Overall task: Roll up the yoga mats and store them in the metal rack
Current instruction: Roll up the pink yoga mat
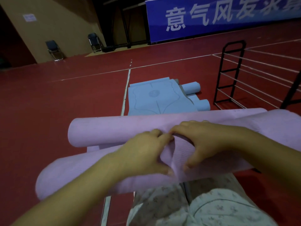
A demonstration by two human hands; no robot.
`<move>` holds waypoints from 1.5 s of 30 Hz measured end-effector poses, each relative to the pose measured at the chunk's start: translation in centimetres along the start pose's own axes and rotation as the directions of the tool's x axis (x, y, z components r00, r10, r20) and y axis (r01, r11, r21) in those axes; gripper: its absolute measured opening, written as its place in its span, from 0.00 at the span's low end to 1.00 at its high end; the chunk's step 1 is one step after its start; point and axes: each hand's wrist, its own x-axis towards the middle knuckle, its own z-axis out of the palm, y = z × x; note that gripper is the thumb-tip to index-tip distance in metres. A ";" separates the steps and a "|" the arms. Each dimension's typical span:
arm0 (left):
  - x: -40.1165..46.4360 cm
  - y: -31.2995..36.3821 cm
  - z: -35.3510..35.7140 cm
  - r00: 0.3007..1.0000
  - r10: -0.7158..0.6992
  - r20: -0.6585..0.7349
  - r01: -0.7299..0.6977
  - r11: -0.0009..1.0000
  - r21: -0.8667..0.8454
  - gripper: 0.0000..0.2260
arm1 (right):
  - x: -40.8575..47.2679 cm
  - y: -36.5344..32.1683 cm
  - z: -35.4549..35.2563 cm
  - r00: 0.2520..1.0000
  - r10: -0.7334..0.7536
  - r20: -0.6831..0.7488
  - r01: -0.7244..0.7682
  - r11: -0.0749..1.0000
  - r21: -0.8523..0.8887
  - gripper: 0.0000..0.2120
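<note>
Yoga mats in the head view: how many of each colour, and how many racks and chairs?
Pink foam yoga mats, rolled: 2, far roll, near roll under both hands
Blue foam yoga mats: 3, one flat, two rolled
Black metal rack with wire shelves: 1
Folding chairs by the wall: 2
Total: 8

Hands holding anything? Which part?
Both the left hand and right hand grip the partly rolled pink foam yoga mat at its middle.
</note>
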 end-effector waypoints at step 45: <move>7.0 -4.9 -2.9 0.930 -0.100 0.355 0.159 0.977 -0.144 0.42 | 2.7 1.1 0.9 0.988 0.085 -0.125 -0.126 0.921 -0.370 0.59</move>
